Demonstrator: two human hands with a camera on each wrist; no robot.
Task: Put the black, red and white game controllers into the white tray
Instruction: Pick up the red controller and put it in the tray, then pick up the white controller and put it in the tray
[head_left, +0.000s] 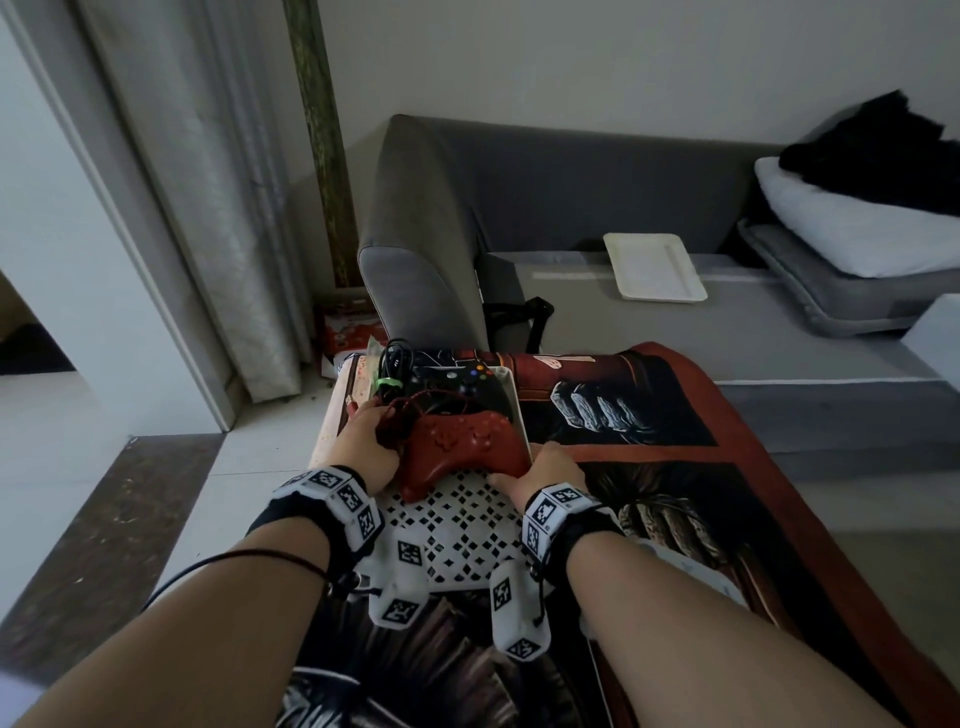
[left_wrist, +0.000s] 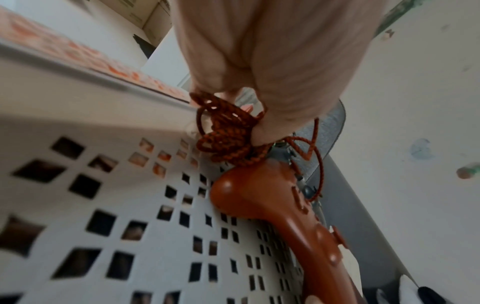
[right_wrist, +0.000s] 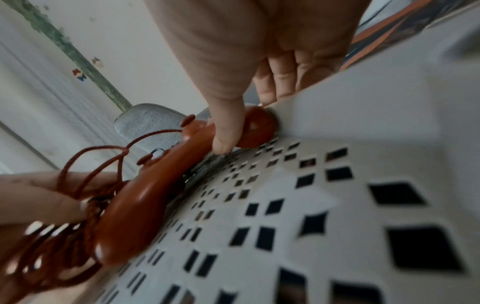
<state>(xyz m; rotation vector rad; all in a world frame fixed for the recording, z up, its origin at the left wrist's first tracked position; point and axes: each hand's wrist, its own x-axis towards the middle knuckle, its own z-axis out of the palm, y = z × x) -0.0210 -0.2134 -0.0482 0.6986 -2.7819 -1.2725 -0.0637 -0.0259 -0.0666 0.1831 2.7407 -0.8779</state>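
Note:
The white perforated tray (head_left: 457, 530) lies on a red and black blanket. At its far end rests the black controller (head_left: 457, 387), its dark cable coiled beside it. The red controller (head_left: 462, 452) lies just nearer, its grips on the tray floor (left_wrist: 124, 205). My left hand (head_left: 363, 441) grips the bundled red cable (left_wrist: 226, 133) at the controller's left. My right hand (head_left: 545, 462) holds the right grip, thumb (right_wrist: 228, 127) on top, fingers beyond the tray wall (right_wrist: 376, 98). A white object (head_left: 691, 571) shows partly under my right forearm.
A grey sofa (head_left: 467, 197) stands behind, with a flat white tray (head_left: 654, 265) on its seat and stacked pillows (head_left: 857, 244) with black cloth at the right. A curtain (head_left: 218, 208) and a red box (head_left: 353, 327) are at the left.

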